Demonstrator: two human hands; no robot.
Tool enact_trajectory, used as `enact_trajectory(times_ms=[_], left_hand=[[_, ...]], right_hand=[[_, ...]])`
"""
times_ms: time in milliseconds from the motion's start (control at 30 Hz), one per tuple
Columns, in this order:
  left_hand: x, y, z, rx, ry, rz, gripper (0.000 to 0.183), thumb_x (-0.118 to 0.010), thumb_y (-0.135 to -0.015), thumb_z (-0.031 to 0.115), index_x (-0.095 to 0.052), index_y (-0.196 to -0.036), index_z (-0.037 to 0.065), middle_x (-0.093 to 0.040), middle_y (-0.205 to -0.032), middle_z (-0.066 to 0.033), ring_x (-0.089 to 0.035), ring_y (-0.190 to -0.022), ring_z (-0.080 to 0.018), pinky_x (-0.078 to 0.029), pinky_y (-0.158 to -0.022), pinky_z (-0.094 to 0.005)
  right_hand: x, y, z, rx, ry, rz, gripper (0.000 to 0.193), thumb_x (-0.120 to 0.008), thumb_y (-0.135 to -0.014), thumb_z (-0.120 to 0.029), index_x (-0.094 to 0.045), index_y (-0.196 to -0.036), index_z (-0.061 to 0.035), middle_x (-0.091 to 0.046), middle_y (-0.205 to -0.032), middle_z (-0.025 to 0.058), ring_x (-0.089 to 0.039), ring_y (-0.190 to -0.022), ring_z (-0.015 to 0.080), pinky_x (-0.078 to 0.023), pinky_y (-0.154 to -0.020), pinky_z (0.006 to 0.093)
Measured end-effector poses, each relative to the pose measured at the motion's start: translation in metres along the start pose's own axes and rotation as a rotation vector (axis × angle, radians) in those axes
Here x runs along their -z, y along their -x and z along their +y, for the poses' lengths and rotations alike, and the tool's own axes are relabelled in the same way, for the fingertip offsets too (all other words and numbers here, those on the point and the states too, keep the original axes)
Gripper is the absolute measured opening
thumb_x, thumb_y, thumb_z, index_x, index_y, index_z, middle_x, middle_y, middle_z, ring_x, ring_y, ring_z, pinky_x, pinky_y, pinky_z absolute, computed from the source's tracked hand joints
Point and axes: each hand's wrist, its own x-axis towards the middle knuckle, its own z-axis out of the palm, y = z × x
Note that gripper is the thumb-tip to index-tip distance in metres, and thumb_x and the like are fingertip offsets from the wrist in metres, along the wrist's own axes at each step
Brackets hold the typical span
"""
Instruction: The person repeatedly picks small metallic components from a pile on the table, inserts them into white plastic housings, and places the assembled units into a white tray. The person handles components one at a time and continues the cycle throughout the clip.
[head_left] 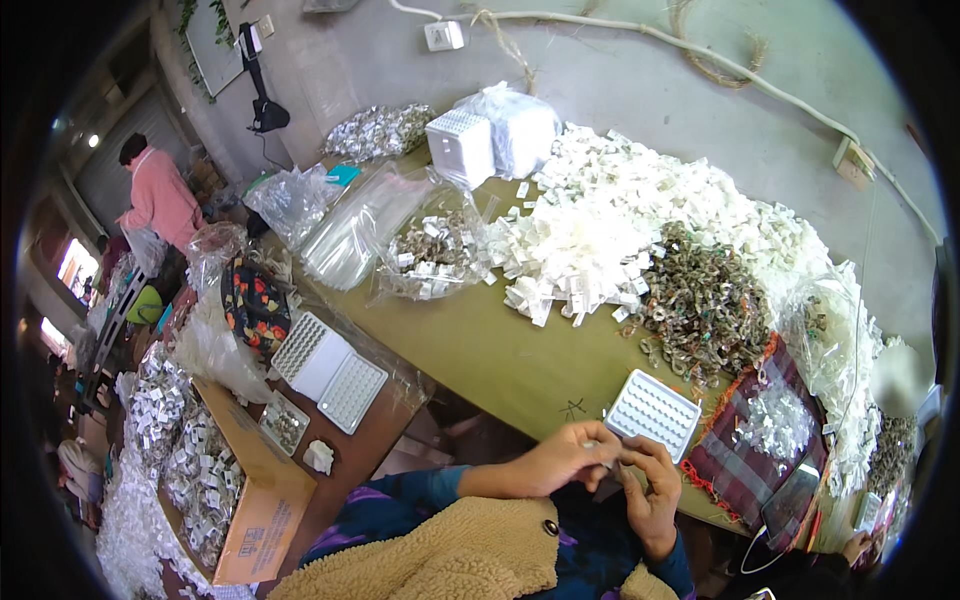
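Observation:
My left hand (560, 462) and my right hand (652, 492) meet in front of my body at the table's near edge. Both are closed, fingertips pinched together around something too small to make out. Just beyond them lies a white tray (655, 415) with rows of slots, its near edge partly behind my fingers. Past the tray is a heap of small brownish, ring-like pieces (700, 300). Beside and behind it spreads a large pile of small white plastic pieces (590, 240).
A plaid cloth (745, 455) bearing clear bits and a phone (790, 500) lies right. Clear bags (365, 225) and stacked white trays (460, 145) stand farther back. At left are an open white case (330, 370) and a cardboard box (265, 500). Another person (160, 195) stands far left; another's hand (857, 546) shows far right.

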Motion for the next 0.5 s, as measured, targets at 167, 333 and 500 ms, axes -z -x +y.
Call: enact_trajectory(times_ms=[167,333,500], left_hand=[[0.030,0.026,0.093,-0.695,-0.237,0.282,0.014,-0.061,-0.098,0.017,-0.057,-0.108,0.008,-0.069,-0.085,-0.0113,-0.047,-0.047,-0.0055,-0.037,-0.040,-0.0200],[0.075,0.047,0.206,-0.945,-0.873,0.906,0.034,-0.064,-0.095,0.017,-0.054,-0.124,0.002,-0.063,-0.118,-0.0089,-0.057,-0.060,-0.0105,-0.039,-0.041,-0.0204],[0.096,-0.006,0.161,-0.995,-1.412,0.845,0.025,-0.074,-0.082,0.010,-0.063,-0.104,0.003,-0.063,-0.110,-0.0143,-0.063,-0.072,-0.0287,-0.050,-0.068,-0.0388]], right_hand=[[0.017,0.007,0.004,-0.082,-0.004,0.093,0.012,-0.065,-0.082,0.005,-0.067,-0.094,0.0026,-0.068,-0.099,0.0152,-0.067,-0.085,0.0251,-0.051,-0.078,0.0308],[0.021,0.013,0.011,-0.088,0.053,-0.033,0.009,-0.066,-0.083,0.004,-0.066,-0.092,0.0043,-0.067,-0.091,0.0161,-0.066,-0.080,0.0292,-0.052,-0.072,0.0317],[0.014,0.014,0.014,-0.067,0.035,-0.052,0.009,-0.067,-0.083,0.005,-0.066,-0.092,0.0040,-0.066,-0.091,0.0157,-0.066,-0.080,0.0296,-0.052,-0.072,0.0320]])
